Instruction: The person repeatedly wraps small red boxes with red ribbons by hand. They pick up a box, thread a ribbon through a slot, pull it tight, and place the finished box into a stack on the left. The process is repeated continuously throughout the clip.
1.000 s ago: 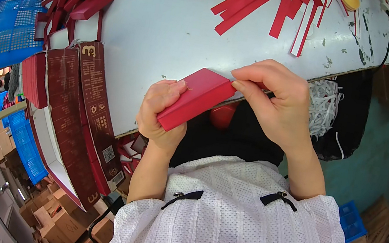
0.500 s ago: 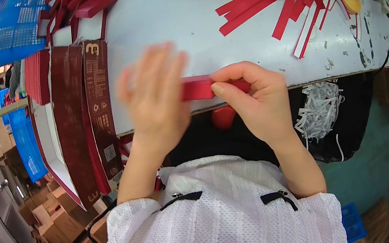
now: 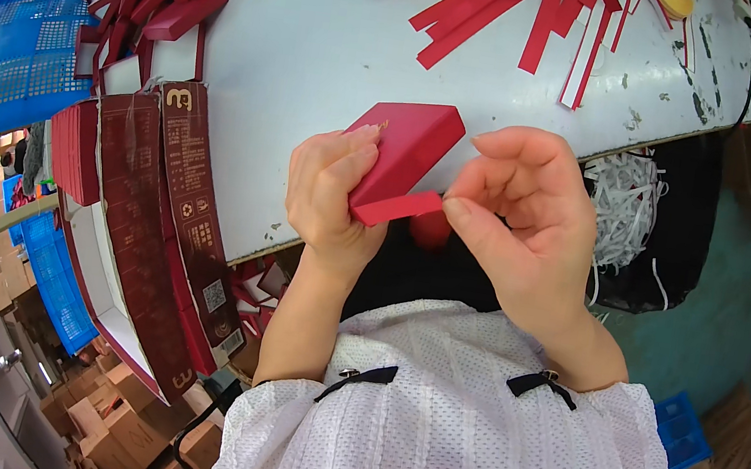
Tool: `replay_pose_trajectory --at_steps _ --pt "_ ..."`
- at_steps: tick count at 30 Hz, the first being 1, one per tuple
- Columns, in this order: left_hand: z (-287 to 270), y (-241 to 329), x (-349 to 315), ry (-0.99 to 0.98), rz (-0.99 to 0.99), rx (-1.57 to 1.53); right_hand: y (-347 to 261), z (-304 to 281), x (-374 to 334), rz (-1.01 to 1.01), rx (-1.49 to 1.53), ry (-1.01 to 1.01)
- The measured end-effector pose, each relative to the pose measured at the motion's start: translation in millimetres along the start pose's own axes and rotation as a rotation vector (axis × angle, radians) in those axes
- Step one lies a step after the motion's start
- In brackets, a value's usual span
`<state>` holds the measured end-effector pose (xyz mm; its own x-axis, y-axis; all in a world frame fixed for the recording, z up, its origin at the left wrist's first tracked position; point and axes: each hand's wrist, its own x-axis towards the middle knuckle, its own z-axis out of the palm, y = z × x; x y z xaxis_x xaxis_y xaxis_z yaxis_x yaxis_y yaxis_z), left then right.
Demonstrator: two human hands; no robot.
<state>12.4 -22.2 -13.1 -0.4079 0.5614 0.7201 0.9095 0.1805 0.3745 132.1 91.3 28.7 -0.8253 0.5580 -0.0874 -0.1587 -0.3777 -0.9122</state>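
Note:
My left hand (image 3: 329, 191) is wrapped round a flat red box (image 3: 419, 149), tilted above the near edge of the white table. Along the box's near end runs a narrow red strip (image 3: 399, 207), which stands out toward the right. My right hand (image 3: 537, 225) pinches the strip's free tip between thumb and forefinger, its other fingers curled. Whether the strip is glued to the box or is a flap of it, I cannot tell. On the table beyond lie loose red paper strips (image 3: 476, 17) with white backs, fanned out.
A heap of red boxes (image 3: 185, 12) lies at the far left beside a blue plastic crate (image 3: 31, 37). An open maroon carton (image 3: 124, 197) stands against the table's left edge. Right of the table (image 3: 328, 33), a black bag (image 3: 685, 242) holds white paper shreds (image 3: 620, 208).
My left hand, blurred before, now grips the box, which has turned and tilted up. My right hand has moved slightly right and now pinches the strip at the box's near end.

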Motion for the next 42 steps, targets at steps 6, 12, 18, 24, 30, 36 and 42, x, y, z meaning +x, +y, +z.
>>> replay_pose_trajectory --at_steps 6,12,18,24,30,36,42 --pt "3 2 -5 0.052 -0.045 -0.034 10 0 3 -0.036 -0.069 -0.037" --pt "3 3 -10 0.054 -0.046 -0.027 9 -2 -8 -0.087 -0.056 -0.074" --pt "3 5 -11 0.036 -0.049 -0.07 17 7 -13 -0.166 -0.014 -0.037" --pt "2 10 -17 0.009 -0.096 -0.111 29 9 5 -0.114 -0.111 0.015" --pt "1 12 -21 0.033 -0.137 -0.141 26 14 6 -0.083 -0.14 0.039" --pt "0 13 -25 0.047 -0.165 -0.159 24 16 8 -0.081 -0.183 0.017" --pt "5 11 -33 0.143 -0.206 -0.204 28 -3 15 -0.122 -0.825 0.15"
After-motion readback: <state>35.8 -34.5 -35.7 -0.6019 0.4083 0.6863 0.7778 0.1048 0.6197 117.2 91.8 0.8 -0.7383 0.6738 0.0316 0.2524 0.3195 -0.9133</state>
